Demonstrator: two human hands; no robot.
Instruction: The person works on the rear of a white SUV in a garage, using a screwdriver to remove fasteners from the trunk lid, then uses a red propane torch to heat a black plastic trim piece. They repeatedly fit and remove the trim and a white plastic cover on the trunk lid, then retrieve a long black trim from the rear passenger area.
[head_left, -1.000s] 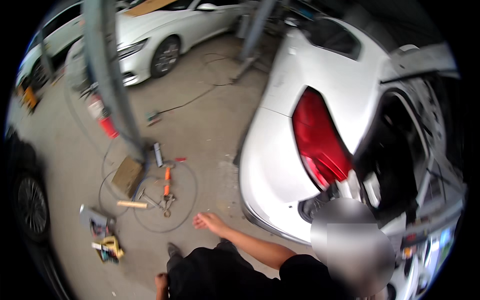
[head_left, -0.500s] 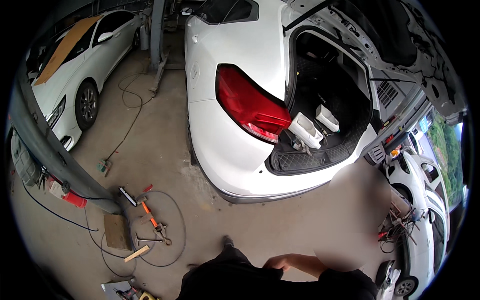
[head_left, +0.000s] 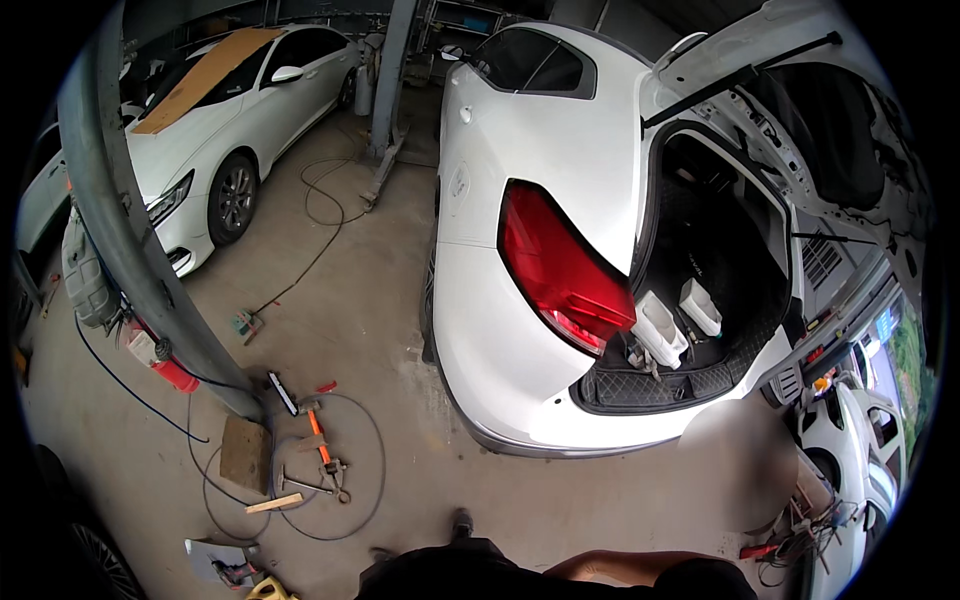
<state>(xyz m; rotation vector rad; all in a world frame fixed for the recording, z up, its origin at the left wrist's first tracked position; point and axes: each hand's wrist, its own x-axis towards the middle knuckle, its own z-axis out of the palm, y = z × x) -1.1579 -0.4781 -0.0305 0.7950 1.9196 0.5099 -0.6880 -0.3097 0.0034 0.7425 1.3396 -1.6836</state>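
My right forearm (head_left: 640, 566) crosses the lower edge, bent in front of my dark clothing. Its hand end lies against the clothing, and the fingers cannot be made out. My left hand is out of view. Before me stands the rear of a white car (head_left: 530, 390) with a red taillight (head_left: 560, 270) and a raised tailgate (head_left: 800, 130). Two white plastic containers, a nearer one (head_left: 660, 330) and a farther one (head_left: 702, 306), rest in its open cargo area (head_left: 690, 250). No hand touches the car.
To the left rises a grey lift post (head_left: 160, 250), with an orange-handled hammer (head_left: 318, 435), a block (head_left: 245, 455), a wooden strip (head_left: 274, 503) and looped hose on the floor beside it. Another white car (head_left: 190, 170) is parked beyond. A blurred patch covers the lower right.
My view has swung left and up, so the car and floor tools sit farther right or lower. My right hand, visible at my waist before, is now mostly hidden at the lower edge.
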